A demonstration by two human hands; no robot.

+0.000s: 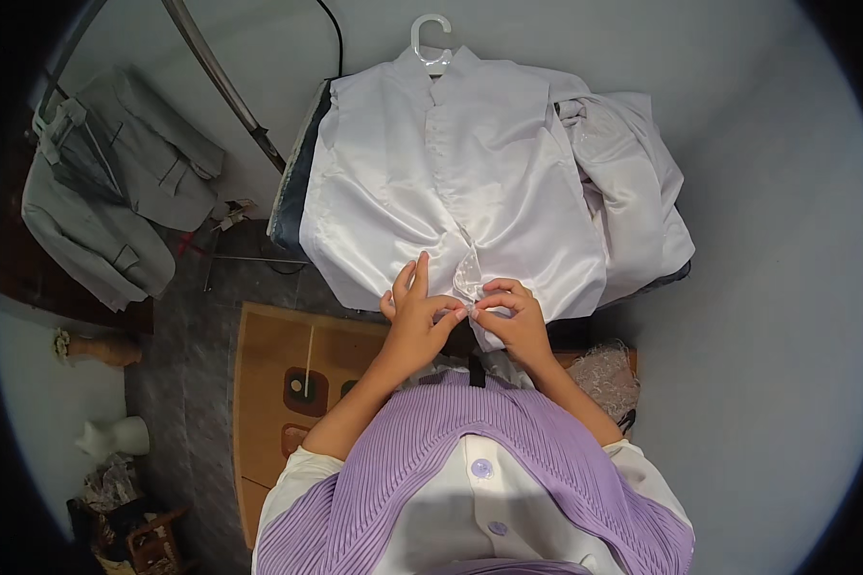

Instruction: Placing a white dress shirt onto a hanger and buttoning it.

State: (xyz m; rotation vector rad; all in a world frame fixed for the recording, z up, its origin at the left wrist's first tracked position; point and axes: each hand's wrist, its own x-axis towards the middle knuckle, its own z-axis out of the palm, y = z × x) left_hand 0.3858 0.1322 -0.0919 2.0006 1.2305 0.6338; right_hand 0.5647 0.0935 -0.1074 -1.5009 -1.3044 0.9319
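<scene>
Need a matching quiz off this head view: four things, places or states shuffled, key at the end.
1. white satin garment
2. white hanger
3. grey jacket
4. tan patterned mat

A. at the far left of the picture
B. on the floor, beyond the left forearm
C. lower front edge at the fingertips of the left hand and right hand
D. hook showing above a collar

Pairs: 1-C, 2-D, 3-A, 4-B
</scene>
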